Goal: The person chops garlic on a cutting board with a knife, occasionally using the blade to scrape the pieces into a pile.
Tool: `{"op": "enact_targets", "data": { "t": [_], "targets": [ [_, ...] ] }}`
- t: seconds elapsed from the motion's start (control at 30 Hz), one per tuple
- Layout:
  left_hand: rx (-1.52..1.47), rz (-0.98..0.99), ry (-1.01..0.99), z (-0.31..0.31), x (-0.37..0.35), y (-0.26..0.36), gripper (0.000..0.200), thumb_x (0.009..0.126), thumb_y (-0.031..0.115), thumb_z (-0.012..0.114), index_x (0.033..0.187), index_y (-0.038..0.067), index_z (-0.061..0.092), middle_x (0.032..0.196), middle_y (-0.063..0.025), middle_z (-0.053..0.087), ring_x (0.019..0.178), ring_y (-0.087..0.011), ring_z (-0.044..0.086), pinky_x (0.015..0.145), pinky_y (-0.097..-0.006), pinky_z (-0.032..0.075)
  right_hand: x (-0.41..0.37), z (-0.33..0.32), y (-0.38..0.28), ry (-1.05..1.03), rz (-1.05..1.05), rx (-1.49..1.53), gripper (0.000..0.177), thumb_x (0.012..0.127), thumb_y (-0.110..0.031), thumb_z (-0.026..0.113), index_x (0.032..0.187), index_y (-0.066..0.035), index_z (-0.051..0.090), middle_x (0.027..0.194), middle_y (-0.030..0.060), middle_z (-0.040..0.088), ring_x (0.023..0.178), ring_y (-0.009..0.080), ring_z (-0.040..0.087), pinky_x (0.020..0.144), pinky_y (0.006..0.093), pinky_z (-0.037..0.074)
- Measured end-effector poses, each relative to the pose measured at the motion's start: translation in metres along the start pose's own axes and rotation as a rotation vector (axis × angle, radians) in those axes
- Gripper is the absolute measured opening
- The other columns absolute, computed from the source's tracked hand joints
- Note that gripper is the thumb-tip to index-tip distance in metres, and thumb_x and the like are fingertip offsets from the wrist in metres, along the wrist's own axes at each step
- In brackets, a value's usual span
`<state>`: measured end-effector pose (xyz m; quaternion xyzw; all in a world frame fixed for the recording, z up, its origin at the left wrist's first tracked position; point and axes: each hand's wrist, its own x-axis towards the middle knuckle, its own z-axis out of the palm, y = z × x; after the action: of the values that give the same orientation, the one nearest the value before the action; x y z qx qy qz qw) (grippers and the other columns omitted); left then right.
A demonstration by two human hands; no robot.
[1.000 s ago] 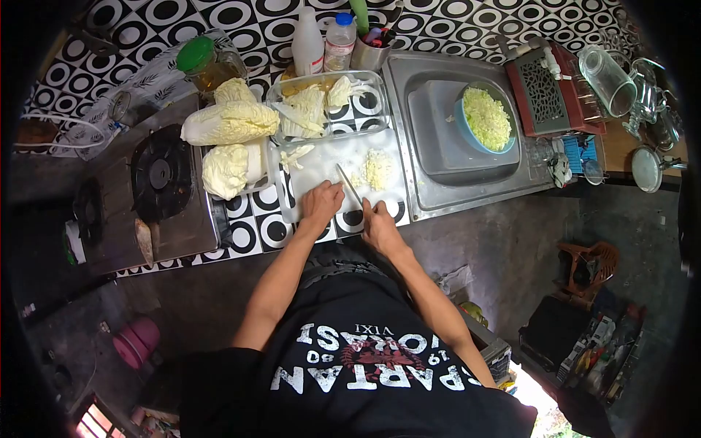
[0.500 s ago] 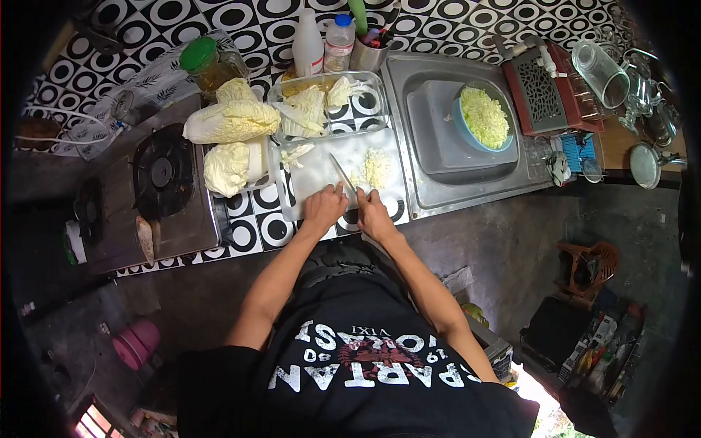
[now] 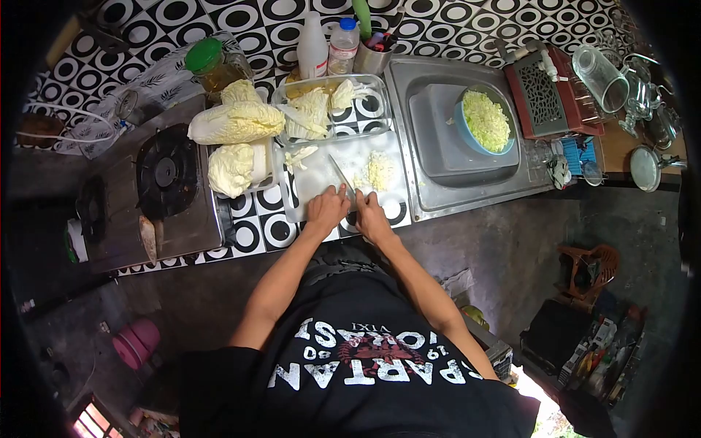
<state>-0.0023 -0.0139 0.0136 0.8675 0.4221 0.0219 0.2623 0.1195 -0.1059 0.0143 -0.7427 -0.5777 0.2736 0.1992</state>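
Note:
My right hand (image 3: 371,216) is closed around the handle of a knife (image 3: 340,169), whose blade points away from me and to the left. Beside the blade, my left hand (image 3: 328,209) rests with curled fingers at the near side of a white cutting board (image 3: 305,188). Whatever lies under those fingertips is too small to make out. A heap of finely chopped cabbage (image 3: 379,171) sits on the board, right of the knife. Some loose leaf strips (image 3: 299,158) lie at the board's far left.
Left of the board are napa cabbages (image 3: 235,124) and a stove (image 3: 164,175). Behind it stands a clear plastic container (image 3: 372,109) with leaves. A blue bowl (image 3: 461,130) of chopped cabbage is over the sink (image 3: 431,191) at right. Bottles (image 3: 312,51) line the wall.
The view has shifted slightly, so the counter appears a little further right and lower. Both hands stay at the board, and the knife remains in my right hand.

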Motion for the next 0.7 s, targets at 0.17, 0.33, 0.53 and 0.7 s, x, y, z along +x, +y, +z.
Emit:
{"op": "enact_targets", "data": {
  "t": [0.17,0.33,0.53,0.7],
  "targets": [
    [-0.098,-0.093,0.04,0.003,0.0,-0.003,0.036,0.081,0.032,0.053,0.111,0.016,0.064,0.083,-0.0133,0.059,0.073,-0.0338,0.061,0.066,-0.0445,0.05,-0.012,-0.011,-0.01,-0.021,0.013,0.026,0.07,0.064,0.006,0.061,0.129,0.002,0.035,0.098,0.0258,0.043,0.08,0.0435,0.056,0.07,0.046,0.049],
    [-0.151,-0.185,0.04,0.007,0.003,0.0,0.031,0.079,0.03,0.056,0.105,0.018,0.067,0.083,-0.0143,0.06,0.077,-0.0343,0.06,0.07,-0.0442,0.048,-0.033,-0.003,-0.01,0.01,0.019,0.049,0.068,0.066,0.006,0.059,0.128,0.003,0.034,0.098,0.0251,0.043,0.08,0.0433,0.056,0.07,0.0472,0.049],
    [-0.153,-0.182,0.041,0.004,0.003,0.001,0.027,0.078,0.03,0.057,0.099,0.018,0.07,0.083,-0.0138,0.061,0.076,-0.0334,0.061,0.069,-0.0433,0.048,-0.003,0.0,-0.006,-0.003,-0.005,0.022,0.068,0.066,0.005,0.058,0.129,0.002,0.032,0.099,0.026,0.043,0.077,0.045,0.056,0.067,0.0479,0.048],
    [-0.247,-0.164,0.092,0.005,0.005,-0.007,0.026,0.076,0.026,0.061,0.097,0.016,0.071,0.076,-0.0137,0.06,0.072,-0.0316,0.06,0.066,-0.0401,0.048,0.0,-0.011,-0.016,-0.009,0.011,0.03,0.065,0.065,0.005,0.059,0.126,0.003,0.036,0.097,0.028,0.043,0.073,0.0461,0.056,0.066,0.0481,0.049]
  ]
}}
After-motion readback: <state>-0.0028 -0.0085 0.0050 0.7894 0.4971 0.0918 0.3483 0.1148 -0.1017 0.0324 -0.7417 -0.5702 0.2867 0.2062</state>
